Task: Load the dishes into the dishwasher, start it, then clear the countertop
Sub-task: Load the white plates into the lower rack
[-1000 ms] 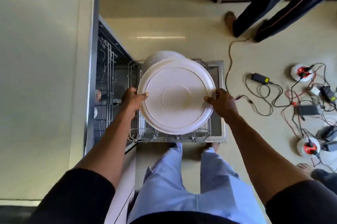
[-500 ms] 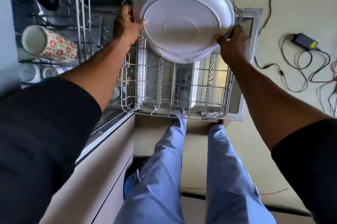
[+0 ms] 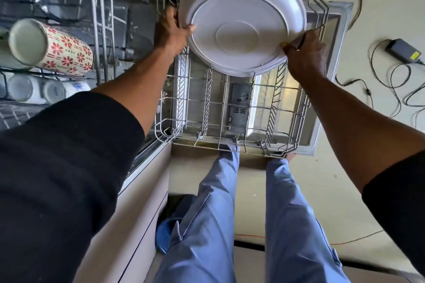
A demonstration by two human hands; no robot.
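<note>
A stack of white plates point(image 3: 239, 27), undersides toward me, hangs tilted over the far part of the pulled-out lower rack point(image 3: 220, 117) of the dishwasher. My left hand point(image 3: 171, 32) grips the stack's left rim and my right hand point(image 3: 304, 55) grips its right rim. The wire rack shows no dishes in its near half. It sits above the lowered dishwasher door point(image 3: 331, 75). In the upper rack at left lies a mug with a red flower pattern point(image 3: 53, 48), with white cups point(image 3: 34, 89) below it.
The cabinet front point(image 3: 128, 225) runs beside my left leg. On the floor at right lie a black power adapter point(image 3: 403, 50) and several loose cables point(image 3: 391, 89). A blue slipper point(image 3: 165, 234) shows by my feet.
I have bent down closer to the dishwasher, bringing the plate stack lower and farther out over the lower rack. Both hands keep their hold on its rims.
</note>
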